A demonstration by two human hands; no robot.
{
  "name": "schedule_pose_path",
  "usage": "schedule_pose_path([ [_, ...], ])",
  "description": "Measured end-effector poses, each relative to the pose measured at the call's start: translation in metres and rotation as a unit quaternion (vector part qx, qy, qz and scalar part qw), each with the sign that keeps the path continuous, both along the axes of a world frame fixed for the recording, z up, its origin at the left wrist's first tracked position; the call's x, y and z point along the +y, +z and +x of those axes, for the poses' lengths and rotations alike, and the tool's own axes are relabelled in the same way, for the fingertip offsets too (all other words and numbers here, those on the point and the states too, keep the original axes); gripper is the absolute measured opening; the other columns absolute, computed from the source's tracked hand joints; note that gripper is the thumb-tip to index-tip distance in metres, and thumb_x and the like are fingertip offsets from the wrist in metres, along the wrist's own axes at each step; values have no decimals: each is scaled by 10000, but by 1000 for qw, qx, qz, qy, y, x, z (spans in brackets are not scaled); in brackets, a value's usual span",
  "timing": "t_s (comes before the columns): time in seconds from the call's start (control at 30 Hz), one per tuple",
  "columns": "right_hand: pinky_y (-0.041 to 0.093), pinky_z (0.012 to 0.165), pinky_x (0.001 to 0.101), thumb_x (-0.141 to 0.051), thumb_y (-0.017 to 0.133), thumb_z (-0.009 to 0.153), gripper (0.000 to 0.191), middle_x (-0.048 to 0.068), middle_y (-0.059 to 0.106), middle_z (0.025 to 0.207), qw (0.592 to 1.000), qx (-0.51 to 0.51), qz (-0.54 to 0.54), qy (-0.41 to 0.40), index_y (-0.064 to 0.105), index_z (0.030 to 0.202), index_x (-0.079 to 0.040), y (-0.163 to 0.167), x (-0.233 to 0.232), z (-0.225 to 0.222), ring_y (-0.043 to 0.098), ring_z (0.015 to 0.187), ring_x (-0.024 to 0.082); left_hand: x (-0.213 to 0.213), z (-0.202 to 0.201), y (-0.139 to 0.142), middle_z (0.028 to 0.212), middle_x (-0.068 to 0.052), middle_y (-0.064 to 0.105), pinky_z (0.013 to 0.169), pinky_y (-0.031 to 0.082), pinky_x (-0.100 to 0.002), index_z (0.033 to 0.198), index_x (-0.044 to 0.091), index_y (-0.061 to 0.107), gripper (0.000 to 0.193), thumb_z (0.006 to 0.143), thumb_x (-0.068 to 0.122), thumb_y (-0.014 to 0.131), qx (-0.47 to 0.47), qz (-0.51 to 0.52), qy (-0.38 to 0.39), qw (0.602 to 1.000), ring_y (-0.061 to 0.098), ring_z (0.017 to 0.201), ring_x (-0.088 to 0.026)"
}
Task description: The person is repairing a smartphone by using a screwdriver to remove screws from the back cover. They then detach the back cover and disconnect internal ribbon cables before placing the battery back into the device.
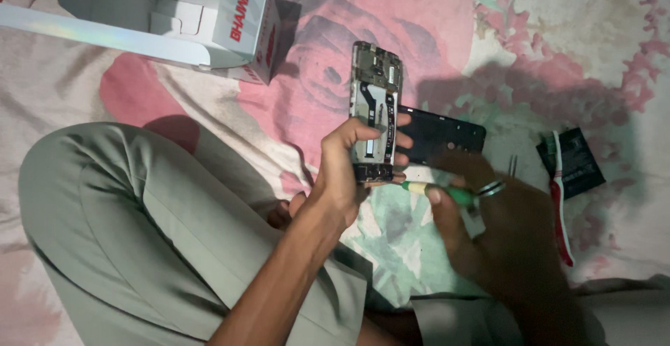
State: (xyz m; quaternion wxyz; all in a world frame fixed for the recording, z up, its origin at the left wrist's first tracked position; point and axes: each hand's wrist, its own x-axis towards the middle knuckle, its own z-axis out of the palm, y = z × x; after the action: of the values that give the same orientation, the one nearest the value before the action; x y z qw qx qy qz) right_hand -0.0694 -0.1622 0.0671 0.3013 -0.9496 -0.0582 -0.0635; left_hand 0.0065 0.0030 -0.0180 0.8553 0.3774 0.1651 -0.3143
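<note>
One view only: head cam, worn by the person, looking steeply down at their lap and a floral cloth spread below. Close range, approx arm's length. Left hand sits near frame centre, right hand at approx 4 o'clock. A bent knee in grey-green trousers fills 8 o'clock; a white box sits at 11 o'clock. No 2nd view, so no shared area.
</note>
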Motion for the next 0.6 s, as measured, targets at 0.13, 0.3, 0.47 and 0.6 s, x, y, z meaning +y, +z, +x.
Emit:
schedule_pose_path([
  [0.13, 517, 641, 374, -156, 665, 862, 326, 125, 678, 831, 999, -12, 29, 10, 621, 1176, -79, -6, -3, -2, 686, 705, 270, 0, -1, -2, 949, -95, 713, 762, 570, -380, 1258, 34, 683, 582, 818, 343, 459, 3, 9, -6, 1000, 657, 796, -193],
  [0.3, 518, 637, 379, -111, 708, 835, 399, 138, 662, 859, 999, -34, 25, 21, 586, 1210, -52, -9, -6, -3, 686, 753, 307, 0, 0, -4, 937, -90, 706, 748, 566, -390, 1242, 36, 689, 581, 814, 352, 455, 5, 4, 2, 1000, 640, 772, -194],
  [0.47, 506, 584, 397, -165, 705, 885, 261, 93, 690, 700, 995, 96, -22, -26, 690, 1145, -150, -10, -2, -2, 697, 627, 275, 1, -1, -5, 916, -80, 703, 731, 546, -376, 1218, 45, 695, 575, 797, 356, 458, 8, 21, 3, 1000, 623, 748, -186],
  [0.6, 523, 679, 389, -82, 613, 883, 299, 148, 649, 926, 990, -72, 108, 54, 544, 1171, -41, -11, 0, -2, 683, 812, 300, 1, 0, -4, 899, -79, 702, 728, 546, -374, 1207, 60, 701, 582, 770, 354, 454, 16, 29, -2, 999, 619, 721, -189],
])
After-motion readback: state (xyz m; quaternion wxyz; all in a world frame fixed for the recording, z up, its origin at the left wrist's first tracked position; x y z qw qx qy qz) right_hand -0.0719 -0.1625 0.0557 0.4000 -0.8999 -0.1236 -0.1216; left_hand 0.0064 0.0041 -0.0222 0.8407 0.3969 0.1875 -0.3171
